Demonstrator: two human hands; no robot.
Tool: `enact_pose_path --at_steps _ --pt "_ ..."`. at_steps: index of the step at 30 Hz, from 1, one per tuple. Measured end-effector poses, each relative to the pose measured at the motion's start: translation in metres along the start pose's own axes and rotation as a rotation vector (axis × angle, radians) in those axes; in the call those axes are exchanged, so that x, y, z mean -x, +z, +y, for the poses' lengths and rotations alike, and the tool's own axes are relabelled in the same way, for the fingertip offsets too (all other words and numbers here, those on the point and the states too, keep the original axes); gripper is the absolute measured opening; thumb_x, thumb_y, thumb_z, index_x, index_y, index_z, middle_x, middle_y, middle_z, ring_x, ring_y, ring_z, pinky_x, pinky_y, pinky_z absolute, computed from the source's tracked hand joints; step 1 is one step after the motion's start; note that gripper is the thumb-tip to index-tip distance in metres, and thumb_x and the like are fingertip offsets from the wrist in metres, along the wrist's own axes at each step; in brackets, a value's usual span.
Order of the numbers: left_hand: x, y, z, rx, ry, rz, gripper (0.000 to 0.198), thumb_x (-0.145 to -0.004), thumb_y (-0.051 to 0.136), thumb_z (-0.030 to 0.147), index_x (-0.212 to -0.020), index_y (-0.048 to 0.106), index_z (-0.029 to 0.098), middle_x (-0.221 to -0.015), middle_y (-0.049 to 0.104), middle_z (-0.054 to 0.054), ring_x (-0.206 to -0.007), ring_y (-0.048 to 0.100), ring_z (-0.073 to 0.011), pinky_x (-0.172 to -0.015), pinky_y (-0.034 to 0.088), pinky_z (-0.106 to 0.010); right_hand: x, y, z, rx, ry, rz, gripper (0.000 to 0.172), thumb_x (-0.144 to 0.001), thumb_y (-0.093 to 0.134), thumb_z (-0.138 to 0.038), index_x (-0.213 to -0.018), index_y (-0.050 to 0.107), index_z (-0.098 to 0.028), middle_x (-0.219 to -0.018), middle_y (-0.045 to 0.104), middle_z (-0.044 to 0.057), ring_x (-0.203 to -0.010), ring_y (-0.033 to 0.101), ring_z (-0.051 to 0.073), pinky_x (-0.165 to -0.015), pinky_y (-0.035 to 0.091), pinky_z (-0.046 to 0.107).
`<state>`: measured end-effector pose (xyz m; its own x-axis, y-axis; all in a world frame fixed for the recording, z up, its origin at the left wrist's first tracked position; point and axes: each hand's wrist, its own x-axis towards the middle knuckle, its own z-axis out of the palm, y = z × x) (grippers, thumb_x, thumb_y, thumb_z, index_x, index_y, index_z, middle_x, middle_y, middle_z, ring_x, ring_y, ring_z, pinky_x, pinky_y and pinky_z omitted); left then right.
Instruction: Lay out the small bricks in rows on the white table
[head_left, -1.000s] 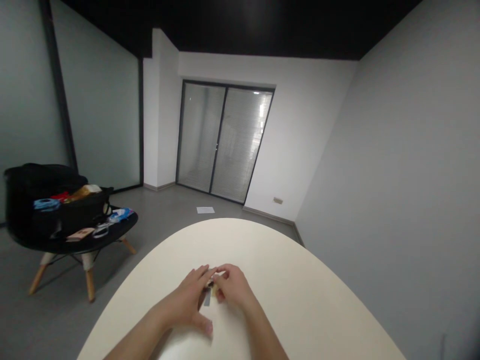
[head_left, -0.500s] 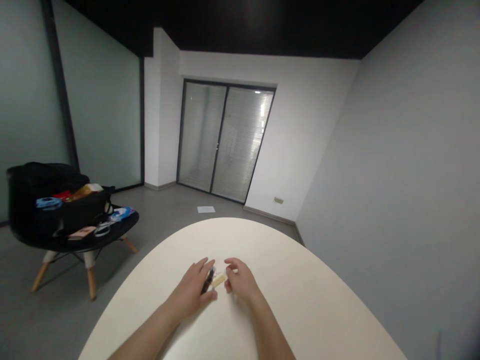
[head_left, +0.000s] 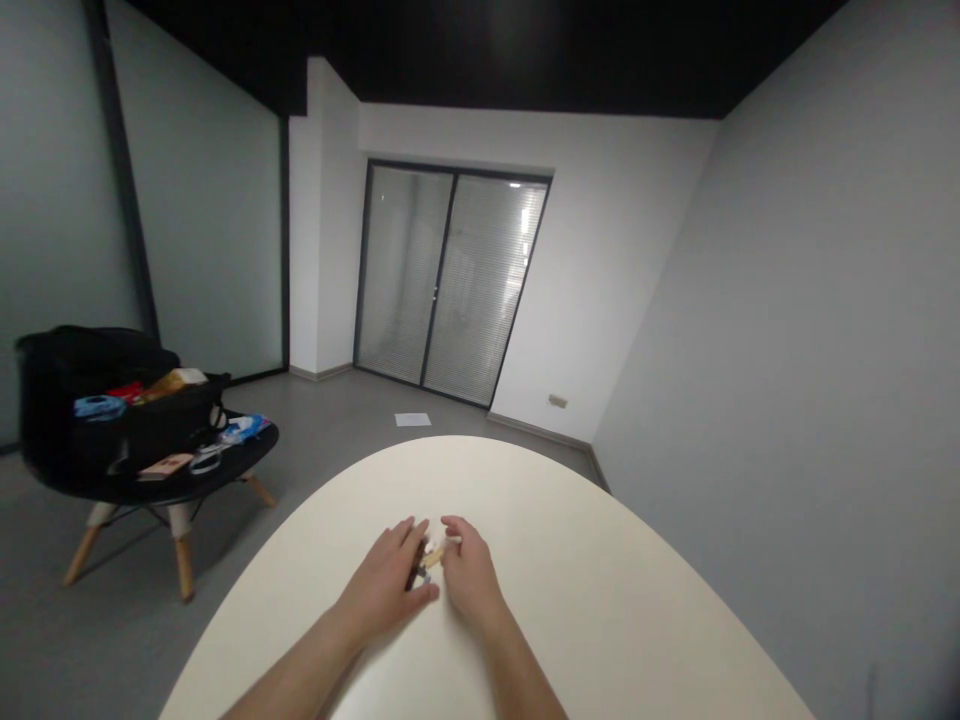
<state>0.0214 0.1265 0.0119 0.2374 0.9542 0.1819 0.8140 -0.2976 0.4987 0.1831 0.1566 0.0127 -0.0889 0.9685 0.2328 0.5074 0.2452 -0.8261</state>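
Note:
On the cream round table [head_left: 600,590], several small items lie between my two hands. My left hand [head_left: 386,580] rests over a dark, narrow object [head_left: 415,568], its fingers stretched forward and the thumb apart. Close by on the right, my right hand [head_left: 470,575] has curled fingers at the end of a small yellowish piece [head_left: 433,558]. Small white and bluish bits show beside that piece, too small to name. The palms hide part of the items.
A black chair [head_left: 247,463] at the left bears an open black bag [head_left: 169,418], a blue packet [head_left: 244,430] and a pinkish booklet [head_left: 166,466]. A white sheet [head_left: 412,420] lies on the floor beyond the table.
My right hand has moved slightly left, nearer my left hand. The yellowish piece between them has shifted a little, and less of the dark object shows.

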Motion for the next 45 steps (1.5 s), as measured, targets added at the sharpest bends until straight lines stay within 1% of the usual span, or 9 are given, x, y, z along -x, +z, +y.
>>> enact_pose_path --at_steps 3,13,18,27,31,36,39,43,45 --pt "-0.001 0.001 0.001 0.000 -0.014 0.021 0.081 -0.077 0.067 0.039 -0.149 0.041 0.014 -0.155 0.039 -0.015 -0.144 0.032 -0.0320 -0.118 0.026 -0.046 0.001 0.001 0.001 0.004 -0.014 0.050 0.044 -0.081 0.041 -0.011 -0.118 0.065 -0.011 -0.121 0.067 0.017 -0.117 0.061 0.026 -0.107 0.042 0.043" --pt "-0.004 -0.001 0.004 -0.083 0.007 0.035 0.063 -0.084 0.059 0.040 -0.142 0.051 0.015 -0.151 0.044 -0.017 -0.138 0.041 -0.0323 -0.115 0.031 -0.045 0.001 0.010 0.004 -0.102 -0.061 0.012 0.038 -0.086 0.046 -0.019 -0.118 0.066 -0.019 -0.117 0.071 0.010 -0.111 0.066 0.023 -0.101 0.049 0.039" --pt "-0.008 -0.001 0.002 -0.077 0.077 0.057 0.047 -0.086 0.057 0.036 -0.131 0.060 0.021 -0.146 0.049 -0.017 -0.133 0.045 -0.0337 -0.111 0.035 -0.048 0.000 0.011 0.008 -0.159 -0.079 -0.002 0.035 -0.086 0.049 -0.020 -0.117 0.066 -0.020 -0.115 0.072 0.009 -0.109 0.067 0.023 -0.100 0.049 0.038" --pt "-0.029 -0.004 -0.003 -0.044 0.217 0.048 0.029 -0.089 0.054 0.032 -0.112 0.068 0.022 -0.133 0.060 -0.010 -0.128 0.050 -0.0278 -0.111 0.035 -0.042 -0.001 0.010 0.007 -0.228 -0.046 0.024 0.036 -0.082 0.051 -0.018 -0.115 0.066 -0.020 -0.106 0.073 0.007 -0.092 0.070 0.020 -0.086 0.055 0.034" --pt "-0.028 -0.003 -0.003 -0.027 0.228 0.067 0.020 -0.088 0.057 0.034 -0.098 0.068 0.021 -0.130 0.061 -0.010 -0.125 0.052 -0.0288 -0.108 0.038 -0.040 0.000 0.010 0.009 -0.235 -0.025 0.073 0.035 -0.081 0.053 -0.022 -0.114 0.066 -0.020 -0.106 0.072 0.009 -0.094 0.069 0.021 -0.087 0.055 0.036" --pt "-0.025 -0.004 -0.002 -0.021 0.236 0.087 0.013 -0.087 0.058 0.030 -0.081 0.065 0.021 -0.110 0.067 -0.008 -0.111 0.060 -0.0260 -0.097 0.046 -0.036 -0.001 0.006 0.014 -0.229 -0.012 0.169 0.034 -0.081 0.053 -0.026 -0.112 0.065 -0.019 -0.107 0.072 0.011 -0.100 0.067 0.023 -0.090 0.053 0.037" --pt "-0.025 -0.003 -0.003 -0.025 0.230 0.101 0.013 -0.085 0.063 0.033 -0.089 0.070 0.022 -0.121 0.065 -0.010 -0.118 0.058 -0.0288 -0.102 0.044 -0.040 -0.002 0.005 0.016 -0.219 -0.007 0.200 0.034 -0.081 0.052 -0.026 -0.111 0.065 -0.018 -0.103 0.072 0.010 -0.096 0.068 0.023 -0.087 0.054 0.036" --pt "-0.022 -0.009 -0.004 -0.044 0.194 0.139 0.044 -0.087 0.065 0.043 -0.126 0.064 0.024 -0.149 0.047 -0.014 -0.137 0.042 -0.0338 -0.116 0.027 -0.053 -0.002 0.003 0.013 -0.196 -0.022 0.220 0.033 -0.082 0.050 -0.026 -0.111 0.064 -0.018 -0.101 0.073 0.009 -0.096 0.068 0.021 -0.088 0.054 0.034" --pt "-0.017 -0.016 -0.002 -0.062 0.169 0.135 0.048 -0.089 0.062 0.045 -0.134 0.059 0.026 -0.154 0.041 -0.013 -0.141 0.037 -0.0328 -0.118 0.022 -0.055 -0.002 -0.002 0.011 -0.178 -0.031 0.238 0.033 -0.084 0.049 -0.028 -0.113 0.064 -0.018 -0.106 0.072 0.009 -0.098 0.068 0.021 -0.090 0.053 0.034"
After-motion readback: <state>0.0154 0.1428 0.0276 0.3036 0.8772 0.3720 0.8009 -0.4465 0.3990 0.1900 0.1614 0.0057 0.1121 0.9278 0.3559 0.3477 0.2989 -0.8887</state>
